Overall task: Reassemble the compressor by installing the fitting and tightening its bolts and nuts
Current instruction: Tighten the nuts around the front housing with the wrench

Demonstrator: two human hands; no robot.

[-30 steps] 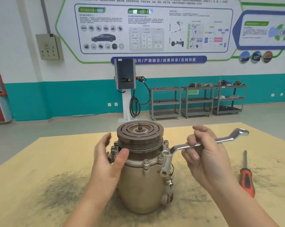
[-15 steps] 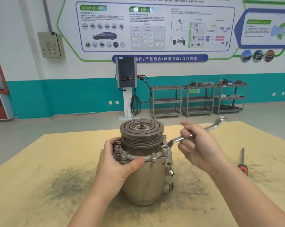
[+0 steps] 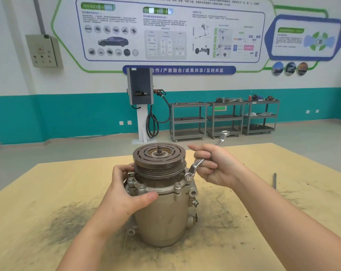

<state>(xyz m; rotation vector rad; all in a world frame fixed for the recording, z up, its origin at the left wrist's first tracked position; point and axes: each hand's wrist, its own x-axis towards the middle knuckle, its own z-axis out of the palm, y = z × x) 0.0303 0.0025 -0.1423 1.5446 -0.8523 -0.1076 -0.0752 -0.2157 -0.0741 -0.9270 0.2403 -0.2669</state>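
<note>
Head view: the compressor [image 3: 161, 208] is being gripped at its flange by the left hand [image 3: 124, 194]. A wrench [image 3: 200, 163] is being held by the right hand [image 3: 218, 165], its ring seemingly seated on a bolt [image 3: 188, 175].

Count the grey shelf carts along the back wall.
3, side by side against the teal wall right of the charging post: left cart, middle cart, right cart. None looks hidden.

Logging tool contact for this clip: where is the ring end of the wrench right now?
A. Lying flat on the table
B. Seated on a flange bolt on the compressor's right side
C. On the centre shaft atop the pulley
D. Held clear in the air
B: the wrench, gripped by the right hand, has its ring over a flange bolt on the compressor, which the left hand holds.
</note>
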